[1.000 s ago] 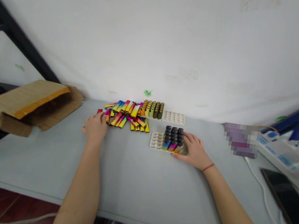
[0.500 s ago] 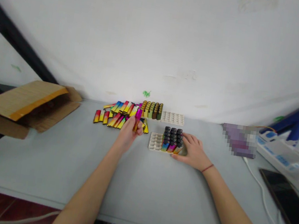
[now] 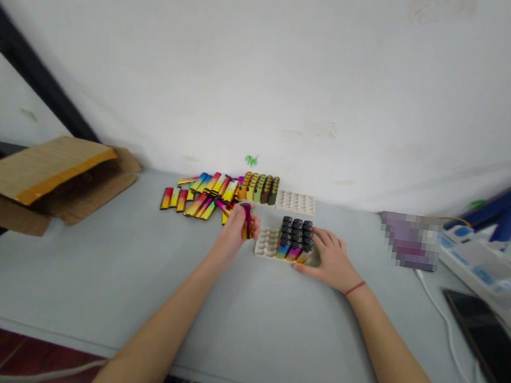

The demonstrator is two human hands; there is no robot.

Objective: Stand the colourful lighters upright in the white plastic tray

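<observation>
Just left of the front white tray [image 3: 267, 242], my left hand [image 3: 237, 227] is closed round a purple and gold metallic piece [image 3: 247, 219]. My right hand [image 3: 330, 258] rests at the tray's right end, fingers spread against black-topped lighters [image 3: 296, 238] with colourful lower parts. These stand upright in the right part of the tray, and holes show at its left. A pile of shiny multicoloured sleeves [image 3: 201, 204] lies to the left. Behind, gold-topped pieces [image 3: 260, 188] stand in rows beside a second white tray [image 3: 296, 202] with bare holes.
An open cardboard box [image 3: 63, 171] lies at the left. On the right are a power strip [image 3: 487, 265], a dark phone [image 3: 490, 345], white cables and a partly blurred purple object [image 3: 407, 241]. A wall rises behind the grey table [image 3: 264, 332].
My left hand has moved right and slightly toward me with the purple and gold piece, from the pile to beside the front tray. My right hand has stayed in place.
</observation>
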